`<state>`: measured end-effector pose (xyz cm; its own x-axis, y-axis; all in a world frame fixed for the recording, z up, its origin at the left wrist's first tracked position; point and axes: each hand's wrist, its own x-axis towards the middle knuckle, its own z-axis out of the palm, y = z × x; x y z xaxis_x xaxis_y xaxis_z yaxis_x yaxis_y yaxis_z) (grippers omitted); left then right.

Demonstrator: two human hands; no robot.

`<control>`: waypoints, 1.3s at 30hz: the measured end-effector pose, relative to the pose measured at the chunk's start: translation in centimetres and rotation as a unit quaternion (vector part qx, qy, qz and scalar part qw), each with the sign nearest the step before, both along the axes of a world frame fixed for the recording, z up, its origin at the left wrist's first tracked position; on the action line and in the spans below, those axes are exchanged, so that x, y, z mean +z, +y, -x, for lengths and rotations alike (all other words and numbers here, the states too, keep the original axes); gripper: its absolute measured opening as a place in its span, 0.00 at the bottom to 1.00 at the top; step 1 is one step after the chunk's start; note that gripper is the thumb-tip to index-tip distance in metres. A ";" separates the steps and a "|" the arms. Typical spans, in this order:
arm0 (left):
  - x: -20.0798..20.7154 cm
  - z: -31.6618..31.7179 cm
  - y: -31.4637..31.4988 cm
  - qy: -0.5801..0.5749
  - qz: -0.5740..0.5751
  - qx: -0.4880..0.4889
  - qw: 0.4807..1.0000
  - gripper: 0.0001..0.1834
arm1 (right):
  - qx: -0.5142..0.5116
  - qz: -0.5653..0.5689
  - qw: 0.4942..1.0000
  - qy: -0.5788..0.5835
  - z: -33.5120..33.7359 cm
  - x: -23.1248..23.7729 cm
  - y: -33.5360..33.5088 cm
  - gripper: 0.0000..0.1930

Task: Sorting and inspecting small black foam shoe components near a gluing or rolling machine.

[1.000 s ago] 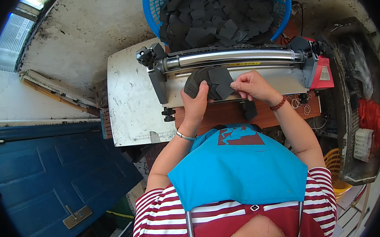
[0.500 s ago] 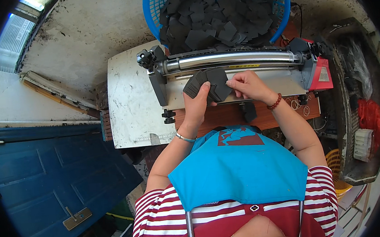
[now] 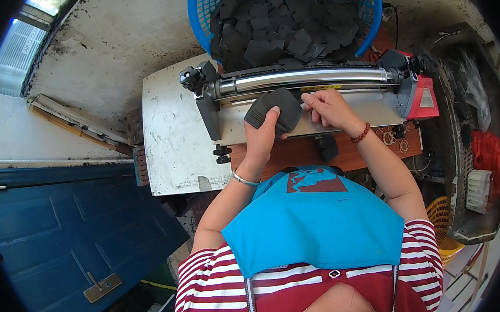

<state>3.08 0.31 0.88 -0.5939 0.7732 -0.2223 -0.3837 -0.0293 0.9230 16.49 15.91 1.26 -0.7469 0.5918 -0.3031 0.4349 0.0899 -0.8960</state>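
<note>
My left hand (image 3: pixel 263 133) grips a fanned stack of thin black flat pieces (image 3: pixel 258 112), its thumb pressed on top and fingertips showing underneath. The uppermost piece (image 3: pixel 287 107) leans out toward the right with angled corners. Just beside that piece's right edge is my right hand (image 3: pixel 329 110), thumb and forefinger brought together and the other fingers curled; no piece shows between them. Both hands are over the metal feed plate (image 3: pixel 362 103) of a machine with a shiny steel roller (image 3: pixel 314 78).
Behind the machine stands a blue plastic basket (image 3: pixel 195 15) heaped with similar black pieces (image 3: pixel 287 26). Rubber bands (image 3: pixel 402 145) lie on the brown tabletop (image 3: pixel 365 145). A dark tray (image 3: pixel 470 233) holds a red bag (image 3: pixel 486 157) at right; a yellow basket (image 3: pixel 449 246) sits below. A blue door (image 3: pixel 64 238) is at left.
My right hand's fingers have come off the top piece and curled, shifting slightly away from it. The fanned pieces have shifted in my left hand, and the top one now sits more over the stack.
</note>
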 end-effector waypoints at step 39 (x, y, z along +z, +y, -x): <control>-0.2 0.1 0.0 -0.008 -0.044 0.008 0.999 0.10 | 0.055 0.073 0.995 0.029 -0.3 -0.1 -1.0 0.18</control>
